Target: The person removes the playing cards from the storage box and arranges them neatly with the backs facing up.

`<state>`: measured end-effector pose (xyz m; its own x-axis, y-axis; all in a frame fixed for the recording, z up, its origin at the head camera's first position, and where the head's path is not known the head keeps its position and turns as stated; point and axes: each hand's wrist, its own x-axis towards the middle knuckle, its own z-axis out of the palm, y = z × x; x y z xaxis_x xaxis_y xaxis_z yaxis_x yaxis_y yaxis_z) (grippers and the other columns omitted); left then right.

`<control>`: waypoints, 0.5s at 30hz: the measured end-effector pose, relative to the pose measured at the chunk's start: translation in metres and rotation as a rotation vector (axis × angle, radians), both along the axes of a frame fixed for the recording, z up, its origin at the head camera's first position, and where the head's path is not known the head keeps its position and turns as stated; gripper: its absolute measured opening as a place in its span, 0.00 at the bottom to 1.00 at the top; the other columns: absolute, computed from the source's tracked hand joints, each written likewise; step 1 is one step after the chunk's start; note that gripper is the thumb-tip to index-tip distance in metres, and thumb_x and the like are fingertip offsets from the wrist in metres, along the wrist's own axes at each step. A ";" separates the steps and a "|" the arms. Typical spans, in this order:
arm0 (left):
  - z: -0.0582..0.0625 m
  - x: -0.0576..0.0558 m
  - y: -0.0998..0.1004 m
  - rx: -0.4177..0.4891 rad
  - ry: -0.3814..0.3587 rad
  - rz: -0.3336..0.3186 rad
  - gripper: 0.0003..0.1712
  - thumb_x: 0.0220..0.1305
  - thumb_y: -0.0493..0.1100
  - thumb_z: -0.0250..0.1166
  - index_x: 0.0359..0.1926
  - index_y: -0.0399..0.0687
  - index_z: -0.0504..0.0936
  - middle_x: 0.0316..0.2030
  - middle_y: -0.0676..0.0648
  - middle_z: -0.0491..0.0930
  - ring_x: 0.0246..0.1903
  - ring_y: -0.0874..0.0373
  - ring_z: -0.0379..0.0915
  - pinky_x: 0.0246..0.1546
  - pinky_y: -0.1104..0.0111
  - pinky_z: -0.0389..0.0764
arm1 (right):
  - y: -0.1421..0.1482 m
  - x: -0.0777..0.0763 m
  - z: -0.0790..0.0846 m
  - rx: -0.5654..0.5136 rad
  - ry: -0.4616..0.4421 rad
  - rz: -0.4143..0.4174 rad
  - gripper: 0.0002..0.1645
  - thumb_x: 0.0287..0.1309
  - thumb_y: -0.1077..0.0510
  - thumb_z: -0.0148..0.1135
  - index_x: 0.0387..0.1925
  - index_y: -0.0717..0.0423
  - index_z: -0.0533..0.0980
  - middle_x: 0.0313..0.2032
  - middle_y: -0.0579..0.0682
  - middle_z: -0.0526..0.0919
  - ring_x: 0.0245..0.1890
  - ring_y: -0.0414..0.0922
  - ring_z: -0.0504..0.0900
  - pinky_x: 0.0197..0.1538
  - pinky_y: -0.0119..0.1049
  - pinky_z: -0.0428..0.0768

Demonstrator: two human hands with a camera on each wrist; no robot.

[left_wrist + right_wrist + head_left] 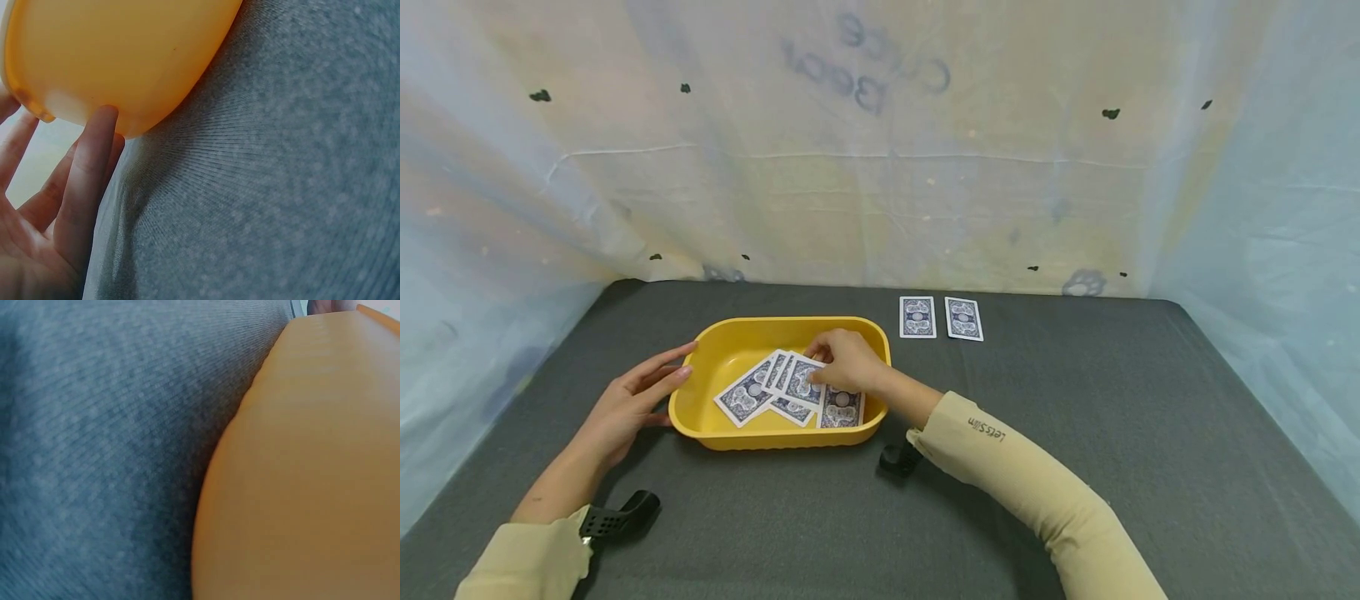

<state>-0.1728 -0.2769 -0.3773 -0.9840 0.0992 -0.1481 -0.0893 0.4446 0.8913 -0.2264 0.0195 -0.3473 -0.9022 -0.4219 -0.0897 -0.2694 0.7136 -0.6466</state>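
A yellow tray (715, 435) holds several playing cards (747, 393), overlapping and with their blue patterned backs up. My right hand (847, 360) reaches in over its right end and pinches a playing card (802, 379) of the fanned group between thumb and fingers. At the tray's left end is my left hand (636, 400), fingers extended along the rim and outer wall. In the left wrist view, the fingers (94, 150) meet the tray's curved side. The right wrist view shows the tray's outer wall (300, 462), with the right hand out of sight.
Two more playing cards (917, 317) (964, 319) lie back up, side by side, near the far edge of the dark grey cloth-covered table (1075, 433). Pale translucent sheeting (880, 200) hangs behind the table and along both sides.
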 end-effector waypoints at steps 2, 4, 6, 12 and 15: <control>0.000 0.000 0.000 -0.004 -0.001 0.001 0.34 0.68 0.62 0.53 0.73 0.67 0.58 0.63 0.43 0.63 0.41 0.75 0.71 0.37 0.66 0.82 | 0.000 0.000 0.000 -0.006 0.003 -0.010 0.16 0.52 0.58 0.72 0.43 0.57 0.81 0.36 0.47 0.80 0.37 0.40 0.74 0.44 0.29 0.73; 0.000 -0.001 0.001 -0.008 -0.003 0.004 0.35 0.68 0.63 0.53 0.73 0.67 0.57 0.64 0.42 0.63 0.41 0.75 0.71 0.37 0.66 0.82 | 0.000 0.000 0.001 -0.013 0.005 -0.022 0.16 0.52 0.58 0.72 0.43 0.56 0.81 0.36 0.47 0.80 0.37 0.40 0.74 0.44 0.30 0.73; 0.000 -0.001 0.001 -0.009 -0.004 0.006 0.35 0.68 0.63 0.53 0.73 0.67 0.57 0.63 0.43 0.63 0.41 0.75 0.71 0.37 0.66 0.82 | 0.000 -0.001 0.001 -0.016 0.006 -0.031 0.15 0.53 0.57 0.71 0.44 0.55 0.82 0.36 0.47 0.80 0.37 0.41 0.74 0.44 0.30 0.73; 0.000 -0.001 0.001 -0.014 -0.005 0.004 0.35 0.68 0.63 0.53 0.73 0.66 0.58 0.63 0.43 0.63 0.41 0.75 0.70 0.37 0.66 0.82 | 0.000 0.000 0.002 -0.042 0.018 -0.032 0.10 0.56 0.57 0.68 0.41 0.54 0.82 0.37 0.47 0.82 0.37 0.40 0.76 0.44 0.30 0.75; -0.001 -0.002 0.000 -0.033 -0.004 0.007 0.35 0.68 0.64 0.52 0.73 0.67 0.57 0.65 0.39 0.61 0.41 0.75 0.70 0.36 0.66 0.81 | 0.000 0.000 0.001 -0.079 0.035 -0.036 0.08 0.58 0.57 0.67 0.39 0.54 0.81 0.36 0.47 0.82 0.37 0.40 0.76 0.44 0.30 0.74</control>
<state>-0.1745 -0.2764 -0.3781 -0.9841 0.0874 -0.1547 -0.0957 0.4732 0.8758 -0.2267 0.0194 -0.3467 -0.9188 -0.3940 -0.0251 -0.2685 0.6701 -0.6921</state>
